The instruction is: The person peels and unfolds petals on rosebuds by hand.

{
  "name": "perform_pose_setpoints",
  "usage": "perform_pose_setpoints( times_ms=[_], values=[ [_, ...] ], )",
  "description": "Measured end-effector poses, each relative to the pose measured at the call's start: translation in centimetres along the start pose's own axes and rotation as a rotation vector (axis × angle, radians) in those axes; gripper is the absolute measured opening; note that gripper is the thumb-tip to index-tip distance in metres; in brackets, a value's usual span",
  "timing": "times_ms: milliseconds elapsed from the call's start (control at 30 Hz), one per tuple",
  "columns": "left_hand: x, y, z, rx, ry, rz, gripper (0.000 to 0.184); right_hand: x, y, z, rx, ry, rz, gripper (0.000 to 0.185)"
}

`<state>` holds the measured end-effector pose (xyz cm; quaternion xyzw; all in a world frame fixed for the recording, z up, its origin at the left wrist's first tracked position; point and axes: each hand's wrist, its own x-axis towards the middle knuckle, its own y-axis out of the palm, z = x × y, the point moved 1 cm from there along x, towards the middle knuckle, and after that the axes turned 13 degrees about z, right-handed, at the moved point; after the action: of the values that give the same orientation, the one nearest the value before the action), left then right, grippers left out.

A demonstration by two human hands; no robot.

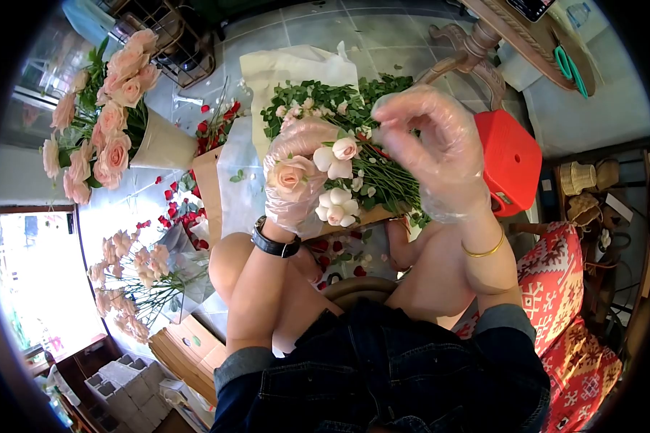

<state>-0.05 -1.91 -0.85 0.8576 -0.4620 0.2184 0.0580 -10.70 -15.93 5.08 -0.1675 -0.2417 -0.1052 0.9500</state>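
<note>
My left hand (307,137), in a clear plastic glove, is closed around a pale peach rose (293,177) whose bloom faces up; its stem is mostly hidden. Right beside it are a blush-white rose (337,154) and a white rose (337,206) with loose outer petals; whether the left hand also grips these, I cannot tell. My right hand (444,144), gloved too, is raised over the green stems (393,180). Its fingers and thumb curl into a ring with the tips close together, and anything between them is too small to make out.
A pile of leafy roses (310,105) lies on brown paper (267,68) on the floor. At left stand a vase (165,141) of peach roses and wrapped roses (148,267), with red petals (184,209) scattered nearby. A red stool (513,159) is at right; green scissors (569,71) hang over a table edge.
</note>
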Motion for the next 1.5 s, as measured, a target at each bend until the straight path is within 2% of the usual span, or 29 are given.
perform_pose_setpoints(
  times_ms=[67, 167, 267, 400, 567, 633, 700, 767, 967, 1067, 1267, 1333, 1500],
  values=[
    [0.2, -0.1, -0.4, 0.030, -0.008, 0.007, 0.019, 0.1, 0.3, 0.6, -0.065, -0.011, 0.052, 0.020],
    [0.3, 0.3, -0.9, -0.252, -0.049, 0.009, 0.019, 0.1, 0.9, 1.0, -0.164, -0.050, 0.079, 0.031],
    [0.4, 0.4, -1.2, -0.176, -0.116, 0.021, 0.020, 0.2, 0.8, 1.4, -0.246, -0.111, 0.084, 0.033],
    [0.4, 0.3, -0.7, -0.125, -0.044, 0.075, 0.022, 0.0, 1.1, 1.3, -0.258, -0.119, 0.078, 0.032],
    [0.3, 0.3, -0.5, -0.176, -0.024, 0.079, 0.022, -0.1, 1.1, 1.2, -0.300, -0.102, 0.117, 0.028],
    [0.6, 0.0, -1.0, -0.043, -0.016, 0.156, 0.021, -0.1, 0.9, 1.3, -0.294, -0.097, 0.130, 0.027],
    [0.6, 0.3, -1.1, -0.084, -0.014, 0.123, 0.022, -0.1, 1.0, 1.4, -0.288, -0.093, 0.144, 0.027],
    [0.5, 0.3, -1.1, -0.126, -0.011, 0.089, 0.023, -0.1, 1.3, 1.4, -0.197, -0.058, 0.067, 0.022],
    [0.4, -0.2, -0.2, -0.111, 0.073, 0.092, 0.026, -0.4, 1.2, 1.0, -0.031, 0.042, 0.064, 0.020],
    [0.6, -0.3, -0.8, -0.100, 0.000, 0.096, 0.024, -0.4, 1.1, 1.1, -0.076, 0.034, 0.060, 0.019],
    [0.6, -0.2, -0.5, 0.024, 0.116, 0.088, 0.022, -0.5, 0.9, 0.9, -0.161, 0.037, 0.063, 0.017],
    [0.4, 0.0, -0.7, -0.035, 0.050, 0.052, 0.024, -0.4, 0.8, 0.7, -0.166, 0.008, 0.066, 0.016],
    [0.6, -0.6, -0.7, -0.044, 0.083, 0.125, 0.031, -0.3, 0.9, 0.7, -0.111, 0.021, 0.061, 0.013]
  ],
)
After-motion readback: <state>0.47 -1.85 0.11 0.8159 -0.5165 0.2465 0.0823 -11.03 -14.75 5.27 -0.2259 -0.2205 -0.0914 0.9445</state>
